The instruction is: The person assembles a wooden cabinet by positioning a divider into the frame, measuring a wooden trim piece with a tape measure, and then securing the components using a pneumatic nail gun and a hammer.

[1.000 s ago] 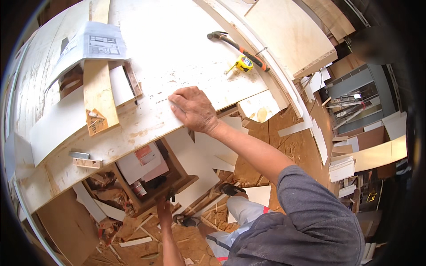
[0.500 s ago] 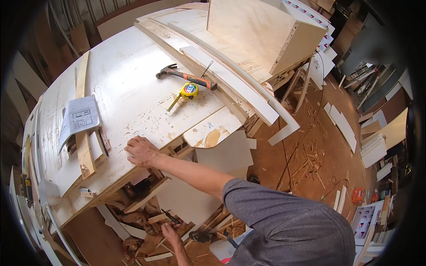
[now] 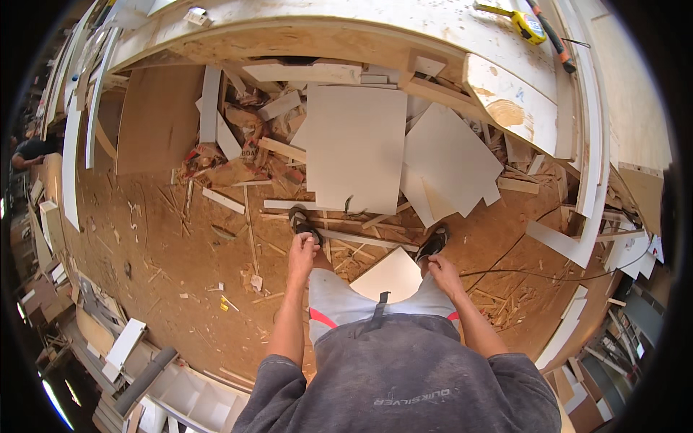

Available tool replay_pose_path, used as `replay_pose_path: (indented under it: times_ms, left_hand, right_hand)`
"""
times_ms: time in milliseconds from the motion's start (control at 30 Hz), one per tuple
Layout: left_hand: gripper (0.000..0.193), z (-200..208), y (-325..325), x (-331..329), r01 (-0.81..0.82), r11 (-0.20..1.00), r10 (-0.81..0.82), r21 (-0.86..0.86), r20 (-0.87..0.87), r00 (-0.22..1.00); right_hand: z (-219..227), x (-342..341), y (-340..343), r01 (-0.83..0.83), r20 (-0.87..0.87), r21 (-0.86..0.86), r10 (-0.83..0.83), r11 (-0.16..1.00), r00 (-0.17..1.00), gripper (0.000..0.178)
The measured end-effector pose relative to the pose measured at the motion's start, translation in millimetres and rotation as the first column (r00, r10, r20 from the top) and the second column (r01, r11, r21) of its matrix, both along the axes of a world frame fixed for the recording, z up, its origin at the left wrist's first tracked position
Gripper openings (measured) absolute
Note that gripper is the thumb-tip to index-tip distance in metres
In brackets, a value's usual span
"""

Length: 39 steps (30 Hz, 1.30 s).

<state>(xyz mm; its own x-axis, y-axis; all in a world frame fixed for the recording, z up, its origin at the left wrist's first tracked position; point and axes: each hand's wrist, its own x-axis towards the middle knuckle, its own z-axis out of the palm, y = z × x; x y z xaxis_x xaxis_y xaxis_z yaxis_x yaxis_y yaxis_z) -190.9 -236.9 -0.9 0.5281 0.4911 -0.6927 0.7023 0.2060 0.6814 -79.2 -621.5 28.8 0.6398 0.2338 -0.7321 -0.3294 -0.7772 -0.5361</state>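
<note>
- Left hand [image 3: 302,252] is hanging just left of frame centre, near the left shoe [image 3: 300,220]; fingers are curling in against the thumb, cannot tell if they are gripping anything small.
- Right hand [image 3: 445,276] is hanging right of centre, near the right shoe [image 3: 433,244]; fingertips are blurring into the shorts [image 3: 415,296], grip cannot be told.
- White board [image 3: 357,144] is lying upper middle, beyond both hands, touching neither; a dark hooked thing [image 3: 349,207] at its lower edge is showing unclearly.
- Shorts are covering part of an offcut [image 3: 393,270] between the legs.
- Workbench [image 3: 325,32] is running out of the top, hiding the back of the scrap pile [image 3: 249,123].
- Tape measure [image 3: 529,27] is sitting upper right, beside a cut-off orange-and-black handle [image 3: 554,40].
- Wood strips [image 3: 361,240] are cluttering the floor [image 3: 155,238] around both shoes; a cord [image 3: 520,273] is crossing at right.
</note>
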Motion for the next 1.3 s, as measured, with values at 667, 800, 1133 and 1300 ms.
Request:
replay_pose_path:
  times_ms: [667, 800, 1133, 1300]
  left_hand:
    - [0.036, -124, 41, -149, 0.211, 0.934, -0.076, 0.287, -0.419, 0.905]
    - [0.036, -125, 51, -156, 0.187, 0.937, -0.034, 0.295, -0.456, 0.889]
    - [0.034, -125, 65, -149, 0.212, 0.930, -0.032, 0.300, -0.508, 0.861]
    - [0.031, -127, 68, -147, 0.236, 0.923, -0.062, 0.303, -0.489, 0.870]
  right_hand:
    - [-420, -85, 214, -0.666, -0.248, -0.089, 0.631, 0.741, 0.735, 0.032]
    - [-477, -94, 235, -0.676, -0.041, -0.240, 0.689, 0.697, 0.724, 0.023]
    - [-579, -86, 225, -0.560, 0.333, -0.588, 0.806, 0.583, 0.489, 0.043]
    - [-555, -71, 236, -0.744, 0.138, -0.435, 0.854, 0.507, 0.501, 0.032]
